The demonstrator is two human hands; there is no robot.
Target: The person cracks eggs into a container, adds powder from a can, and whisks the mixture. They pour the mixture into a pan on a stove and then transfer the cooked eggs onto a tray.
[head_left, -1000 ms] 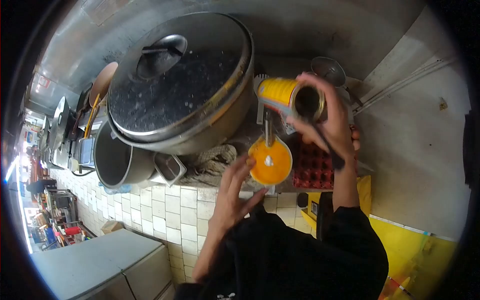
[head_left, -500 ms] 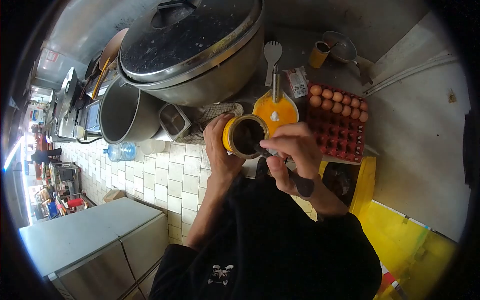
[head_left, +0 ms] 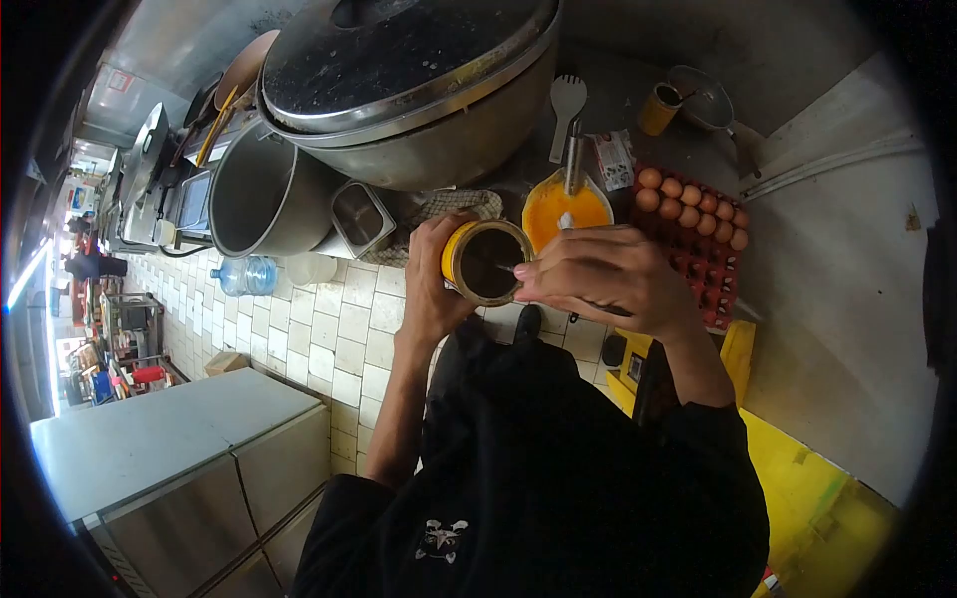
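My left hand [head_left: 434, 274] is wrapped round a yellow jar [head_left: 457, 257], its open mouth tilted towards me and its inside dark. Over the right side of the rim, my right hand [head_left: 608, 274] pinches a thin dark utensil [head_left: 606, 308] whose far end reaches into the jar. Just beyond the hands lies a pan of orange-yellow beaten egg [head_left: 568, 207] with a metal handle [head_left: 574, 159] and a small white lump in it. Right of it a red tray [head_left: 698, 264] holds several brown eggs [head_left: 690, 194] in its back rows.
A large lidded pot [head_left: 419, 130] stands at the back, beside a deep grey pot [head_left: 261, 194] and a metal container [head_left: 361, 217]. Behind are a white slotted spoon [head_left: 568, 98], a packet [head_left: 612, 159], a yellow can [head_left: 659, 110] and a strainer [head_left: 703, 98].
My right hand has turned so its back faces up, and the utensil's dark handle now lies lower and flatter under it. The whole view has shifted slightly.
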